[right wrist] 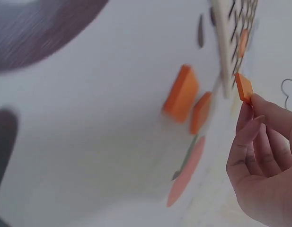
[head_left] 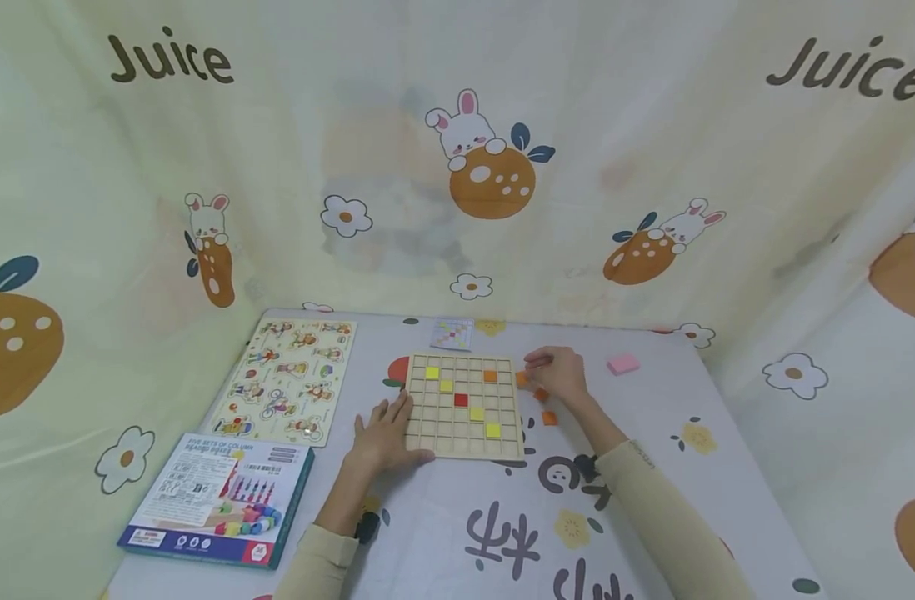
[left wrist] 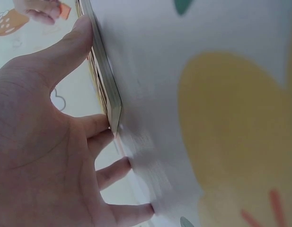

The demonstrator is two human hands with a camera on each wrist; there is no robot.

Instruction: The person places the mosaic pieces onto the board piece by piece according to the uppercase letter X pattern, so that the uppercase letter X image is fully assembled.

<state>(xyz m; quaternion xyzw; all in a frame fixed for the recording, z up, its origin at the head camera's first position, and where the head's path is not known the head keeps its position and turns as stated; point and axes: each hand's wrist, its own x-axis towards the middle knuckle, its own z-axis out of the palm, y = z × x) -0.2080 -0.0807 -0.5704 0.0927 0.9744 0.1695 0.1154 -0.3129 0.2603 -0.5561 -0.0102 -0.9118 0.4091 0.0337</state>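
A wooden grid board (head_left: 435, 439) lies on the cloth, with yellow tiles (head_left: 477, 414) and a red tile (head_left: 461, 400) in a diagonal, and an orange tile (head_left: 491, 376) at upper right. My left hand (head_left: 382, 437) has its fingers spread at the board's near left corner; thumb and fingertips touch its edges in the left wrist view. Between thumb and fingertips, my right hand (head_left: 562, 377) pinches an orange square tile (right wrist: 244, 88) just off the board's right edge. Two loose orange tiles (head_left: 550, 418) (right wrist: 200, 112) lie below that hand.
Behind the board is a small pattern card (head_left: 452, 334). A pink block (head_left: 623, 364) sits to the right. On the left lie a picture puzzle board (head_left: 291, 383) and, nearer, a beaded-toy box (head_left: 217, 500). Printed curtains (head_left: 397, 275) enclose the table's back and sides.
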